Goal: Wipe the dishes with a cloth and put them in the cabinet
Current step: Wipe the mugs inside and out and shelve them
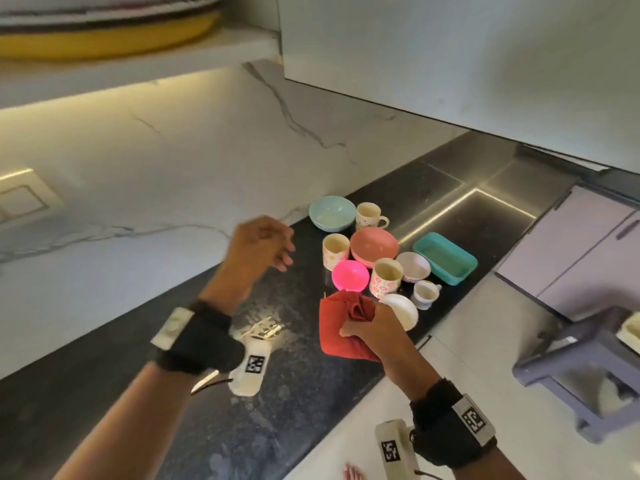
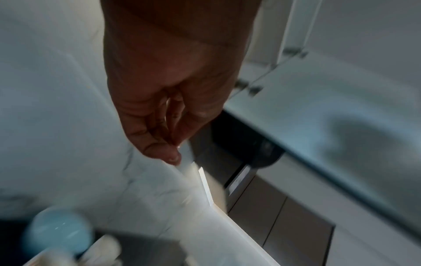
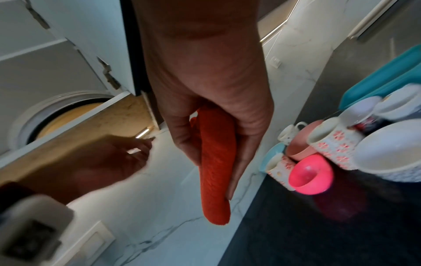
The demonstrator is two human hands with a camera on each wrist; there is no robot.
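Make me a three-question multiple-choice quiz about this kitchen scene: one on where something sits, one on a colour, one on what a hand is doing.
1. Where does the teal rectangular container sit?
A. on the shelf
B. on the counter beside the steel sink
C. in the left hand

2. What colour is the cloth?
A. red
B. green
C. white

3. What is the left hand doing?
A. gripping a mug
B. holding the cloth
C. holding nothing, fingers loose

Answers:
1 B, it stands at the sink's edge, right of the bowls.
2 A, the head and right wrist views show red fabric.
3 C, it hangs above the counter while the right hand grips the cloth.
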